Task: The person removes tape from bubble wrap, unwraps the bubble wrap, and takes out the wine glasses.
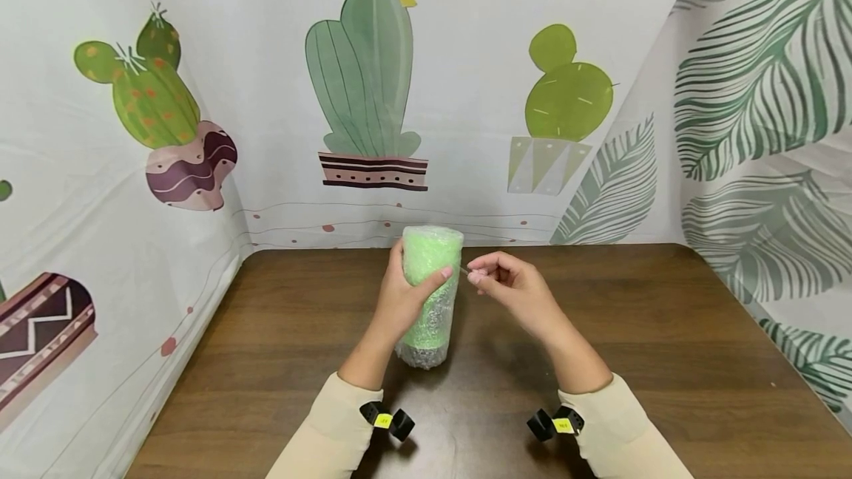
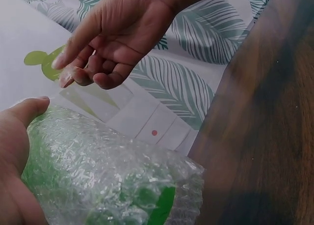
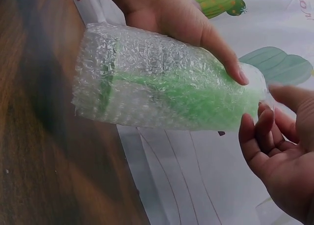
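A tall green cylinder, cup-like in shape point(image 1: 431, 251), is wrapped in clear bubble wrap point(image 3: 147, 63) and held upright, leaning slightly. My left hand point(image 1: 398, 300) grips it from the left, the thumb lying across its near side and the other fingers behind it. To its right, my right hand point(image 1: 522, 293) pinches a small strip of clear tape point(image 2: 72, 73) between thumb and fingertips. The strip stretches from those fingers towards the upper side of the wrapped cylinder. Whether the cylinder's base touches the table is hard to tell.
A brown wooden table point(image 1: 639, 331) lies beneath both hands. Behind it and on both sides hangs a white cloth point(image 1: 472, 94) printed with cacti and leaves. Each sleeve carries a black wrist camera with a yellow label.
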Action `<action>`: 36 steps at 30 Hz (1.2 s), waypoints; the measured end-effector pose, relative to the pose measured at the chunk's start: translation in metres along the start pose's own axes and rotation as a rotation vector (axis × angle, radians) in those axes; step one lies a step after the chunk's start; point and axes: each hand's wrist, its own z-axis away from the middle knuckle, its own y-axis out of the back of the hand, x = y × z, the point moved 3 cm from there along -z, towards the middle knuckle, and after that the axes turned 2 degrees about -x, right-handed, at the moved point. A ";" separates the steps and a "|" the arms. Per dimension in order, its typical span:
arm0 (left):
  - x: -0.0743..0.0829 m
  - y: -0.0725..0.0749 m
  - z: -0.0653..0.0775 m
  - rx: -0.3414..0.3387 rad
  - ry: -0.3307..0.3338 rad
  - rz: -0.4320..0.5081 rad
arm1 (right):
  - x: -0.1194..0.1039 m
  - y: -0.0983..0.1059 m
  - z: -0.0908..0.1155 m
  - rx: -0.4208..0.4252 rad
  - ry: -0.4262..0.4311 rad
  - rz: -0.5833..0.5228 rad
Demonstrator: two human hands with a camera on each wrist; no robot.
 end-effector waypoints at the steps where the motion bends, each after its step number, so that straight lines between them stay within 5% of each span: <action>1: 0.000 0.000 0.000 0.000 0.001 0.001 | 0.000 0.000 0.000 -0.011 0.001 0.013; 12: -0.002 0.000 -0.001 -0.005 0.001 -0.001 | 0.000 0.001 -0.001 0.021 0.051 0.140; 21: -0.002 0.000 -0.001 -0.014 0.006 0.010 | 0.002 0.003 -0.002 0.080 0.001 -0.023; 36: -0.002 -0.002 0.000 -0.024 0.001 0.015 | 0.001 0.003 -0.001 0.034 0.046 -0.050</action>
